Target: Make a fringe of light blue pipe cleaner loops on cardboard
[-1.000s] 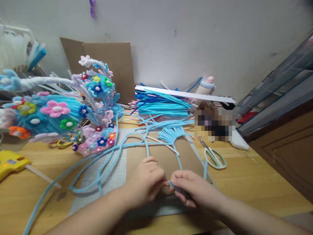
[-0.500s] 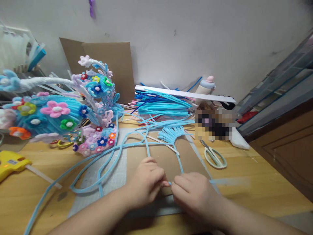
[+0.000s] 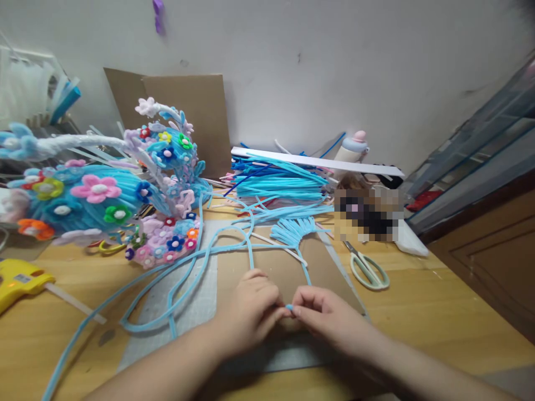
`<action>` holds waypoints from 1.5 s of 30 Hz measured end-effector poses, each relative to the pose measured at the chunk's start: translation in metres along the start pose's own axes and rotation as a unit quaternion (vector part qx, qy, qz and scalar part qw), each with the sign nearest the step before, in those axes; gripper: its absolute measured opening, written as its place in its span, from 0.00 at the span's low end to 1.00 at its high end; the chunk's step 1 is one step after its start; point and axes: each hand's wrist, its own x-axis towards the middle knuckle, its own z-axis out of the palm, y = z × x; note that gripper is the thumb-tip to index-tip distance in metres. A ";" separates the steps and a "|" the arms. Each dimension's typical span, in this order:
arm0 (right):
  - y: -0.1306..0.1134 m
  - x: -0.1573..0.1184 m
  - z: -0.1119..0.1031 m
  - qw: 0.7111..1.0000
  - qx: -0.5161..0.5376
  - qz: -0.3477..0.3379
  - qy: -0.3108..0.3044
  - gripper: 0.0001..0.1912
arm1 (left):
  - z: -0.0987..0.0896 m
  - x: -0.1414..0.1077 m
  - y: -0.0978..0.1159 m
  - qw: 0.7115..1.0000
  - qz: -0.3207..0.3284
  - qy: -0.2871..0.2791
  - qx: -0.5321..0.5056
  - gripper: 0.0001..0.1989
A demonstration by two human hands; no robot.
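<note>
My left hand [image 3: 256, 305] is closed in a pinch over the sheet of brown cardboard [image 3: 234, 273]. Opposite it, almost fingertip to fingertip, my right hand [image 3: 334, 318] pinches too. Between them shows a small bit of light-blue pipe cleaner [image 3: 289, 307]; the rest of that piece is hidden by the fingers. A blue strand [image 3: 251, 253] runs down behind my left hand, and another [image 3: 305, 269] goes from a fan of looped blue pipe cleaners [image 3: 293, 229] to behind my right hand. Long blue loops [image 3: 167, 321] lie left of my left forearm.
Lanterns with pipe-cleaner flowers [image 3: 96, 189] stand at the left, above a yellow glue gun [image 3: 20, 281]. Scissors [image 3: 368, 270] lie at the right. Behind are a stack of blue pipe cleaners [image 3: 280, 181] and a bottle [image 3: 352, 150]. A grey mat [image 3: 196, 295] lies under the cardboard.
My right hand has turned, its fingers now lifted and pinching closer to the left hand's fingertips. A blurred light-blue strip at its right no longer shows. My left hand has hardly moved.
</note>
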 end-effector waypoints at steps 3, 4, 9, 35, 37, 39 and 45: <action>0.001 -0.003 -0.001 0.972 -0.196 -0.116 0.060 0.11 | -0.001 0.001 0.001 1.000 -0.021 -0.018 -0.015 0.06; 0.001 -0.004 -0.001 0.960 -0.233 -0.139 0.066 0.11 | -0.001 0.001 0.002 0.999 -0.025 -0.018 -0.018 0.06; 0.003 0.000 0.002 0.996 -0.086 -0.016 -0.007 0.11 | -0.001 0.001 0.002 1.000 -0.013 -0.022 -0.003 0.05; 0.005 -0.007 -0.006 0.963 -0.230 -0.114 0.078 0.13 | -0.002 0.002 0.000 0.999 0.027 0.013 0.034 0.06; 0.002 -0.005 -0.006 0.978 -0.172 -0.101 0.066 0.11 | -0.002 0.002 0.002 0.998 0.042 0.019 0.047 0.07; 0.001 -0.004 -0.006 0.992 -0.100 -0.063 0.033 0.11 | -0.003 0.002 0.003 0.996 0.050 0.025 0.062 0.08; 0.006 0.003 -0.001 0.975 0.201 0.078 -0.058 0.08 | -0.004 0.002 0.006 0.996 0.036 0.019 0.083 0.08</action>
